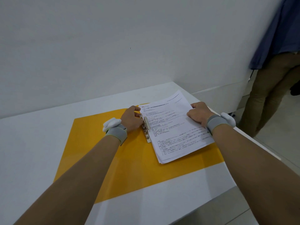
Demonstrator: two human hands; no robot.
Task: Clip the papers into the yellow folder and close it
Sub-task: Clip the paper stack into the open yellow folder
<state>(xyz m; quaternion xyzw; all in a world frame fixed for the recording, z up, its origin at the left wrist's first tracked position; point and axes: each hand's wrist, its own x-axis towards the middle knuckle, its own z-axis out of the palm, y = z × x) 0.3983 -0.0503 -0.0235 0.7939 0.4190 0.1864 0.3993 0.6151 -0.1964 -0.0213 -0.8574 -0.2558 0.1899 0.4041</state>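
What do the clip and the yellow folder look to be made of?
Clip: looks like metal, silvery with glints and a rivet. Yellow folder: probably thin plastic or coated card, smooth, faintly sheeny, lying flat and open. I can't tell which.

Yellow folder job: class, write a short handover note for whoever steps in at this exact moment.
Left hand: at the metal clip, fingers on its lever; not clear if it is latched.
Right hand: pressing flat on the papers' right edge, holding nothing.
Yellow folder: open flat on the white table, papers on its right half with their left edge at the clip.
Done: papers placed.
Left: confirm clip is shut, close cover.
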